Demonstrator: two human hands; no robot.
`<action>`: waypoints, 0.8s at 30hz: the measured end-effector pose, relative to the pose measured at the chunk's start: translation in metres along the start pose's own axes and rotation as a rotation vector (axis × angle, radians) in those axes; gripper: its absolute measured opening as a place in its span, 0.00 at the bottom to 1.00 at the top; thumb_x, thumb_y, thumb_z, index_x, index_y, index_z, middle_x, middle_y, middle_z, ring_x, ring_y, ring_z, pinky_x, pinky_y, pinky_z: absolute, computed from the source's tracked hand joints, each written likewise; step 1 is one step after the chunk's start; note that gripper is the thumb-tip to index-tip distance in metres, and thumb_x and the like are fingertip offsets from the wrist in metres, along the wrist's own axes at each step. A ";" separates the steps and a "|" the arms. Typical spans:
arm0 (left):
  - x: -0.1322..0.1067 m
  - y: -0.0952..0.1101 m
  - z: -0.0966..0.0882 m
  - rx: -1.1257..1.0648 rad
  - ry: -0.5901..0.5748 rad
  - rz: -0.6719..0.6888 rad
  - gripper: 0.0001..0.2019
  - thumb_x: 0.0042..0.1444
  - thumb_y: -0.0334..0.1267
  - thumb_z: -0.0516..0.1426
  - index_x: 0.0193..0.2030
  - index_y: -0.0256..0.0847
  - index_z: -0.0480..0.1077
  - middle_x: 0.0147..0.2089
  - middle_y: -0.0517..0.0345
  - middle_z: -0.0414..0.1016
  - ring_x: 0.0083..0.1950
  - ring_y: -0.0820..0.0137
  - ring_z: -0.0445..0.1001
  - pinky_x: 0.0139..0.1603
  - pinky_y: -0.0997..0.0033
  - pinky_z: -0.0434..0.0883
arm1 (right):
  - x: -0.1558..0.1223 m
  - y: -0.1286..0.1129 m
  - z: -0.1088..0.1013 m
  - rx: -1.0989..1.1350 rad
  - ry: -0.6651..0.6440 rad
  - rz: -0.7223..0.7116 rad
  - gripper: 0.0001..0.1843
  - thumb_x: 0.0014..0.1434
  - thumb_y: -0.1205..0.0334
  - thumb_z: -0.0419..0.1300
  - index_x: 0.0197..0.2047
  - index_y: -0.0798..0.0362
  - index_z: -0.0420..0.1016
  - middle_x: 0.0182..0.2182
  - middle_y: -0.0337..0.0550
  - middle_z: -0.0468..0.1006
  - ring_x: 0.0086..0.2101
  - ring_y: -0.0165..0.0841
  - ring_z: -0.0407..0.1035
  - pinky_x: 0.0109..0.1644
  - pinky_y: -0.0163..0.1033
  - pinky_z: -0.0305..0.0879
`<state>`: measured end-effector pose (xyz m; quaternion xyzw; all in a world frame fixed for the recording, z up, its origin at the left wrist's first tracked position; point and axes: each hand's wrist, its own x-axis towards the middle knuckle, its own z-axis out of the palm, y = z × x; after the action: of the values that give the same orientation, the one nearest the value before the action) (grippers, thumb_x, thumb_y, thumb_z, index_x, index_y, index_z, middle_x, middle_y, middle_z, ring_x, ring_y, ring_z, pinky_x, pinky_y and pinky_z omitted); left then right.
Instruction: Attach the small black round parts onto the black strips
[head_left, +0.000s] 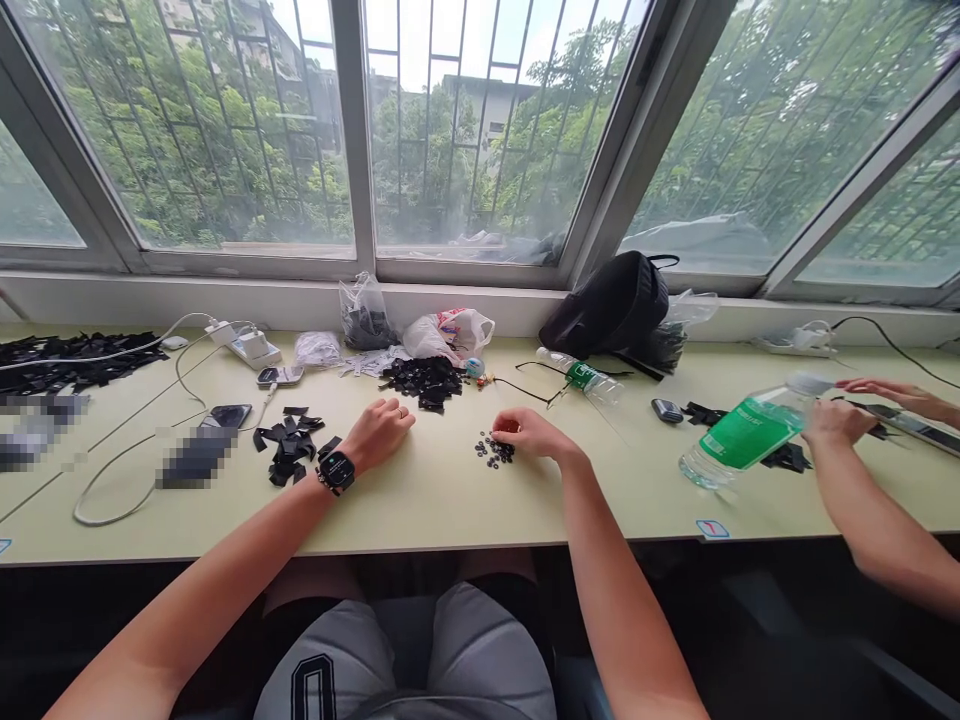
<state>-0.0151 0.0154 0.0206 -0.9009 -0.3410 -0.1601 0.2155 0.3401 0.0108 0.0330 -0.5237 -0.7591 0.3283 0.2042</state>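
My left hand (381,434), with a ring and a black smartwatch (335,470) at the wrist, rests on the table with its fingers curled down and close together. Whatever may be under those fingers is hidden. My right hand (534,432) bends over a small scatter of black rings (495,455), its thumb and fingertips drawn together at their right edge. No ring shows clearly between the fingertips. Left of the watch lie loose black strips (289,445). A larger heap of black pieces (425,380) sits behind and between my hands.
At right, a co-worker's hands (838,420) work behind a tilted large bottle (750,435) with a green label. A small bottle (585,375), a black bag (611,305) and plastic bags (450,335) line the back. Cables and a power strip (253,347) lie left, beside phones (225,416).
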 end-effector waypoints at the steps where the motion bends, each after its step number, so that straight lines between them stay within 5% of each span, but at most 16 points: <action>1: 0.000 0.000 0.000 -0.011 0.004 -0.001 0.10 0.61 0.22 0.56 0.33 0.41 0.73 0.36 0.50 0.78 0.42 0.58 0.71 0.42 0.57 0.65 | 0.000 0.001 0.000 -0.004 0.012 0.004 0.14 0.57 0.51 0.66 0.36 0.54 0.80 0.31 0.44 0.80 0.32 0.34 0.71 0.37 0.38 0.66; 24: -0.010 -0.007 0.014 -0.296 0.159 -0.181 0.10 0.70 0.37 0.57 0.40 0.44 0.79 0.36 0.54 0.81 0.39 0.63 0.74 0.43 0.62 0.66 | 0.002 0.006 0.007 -0.083 0.193 0.017 0.10 0.60 0.55 0.64 0.35 0.53 0.78 0.33 0.44 0.81 0.32 0.34 0.72 0.37 0.38 0.65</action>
<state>-0.0249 0.0213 0.0060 -0.8728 -0.3753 -0.2981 0.0917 0.3386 0.0117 0.0240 -0.5672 -0.7446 0.2462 0.2515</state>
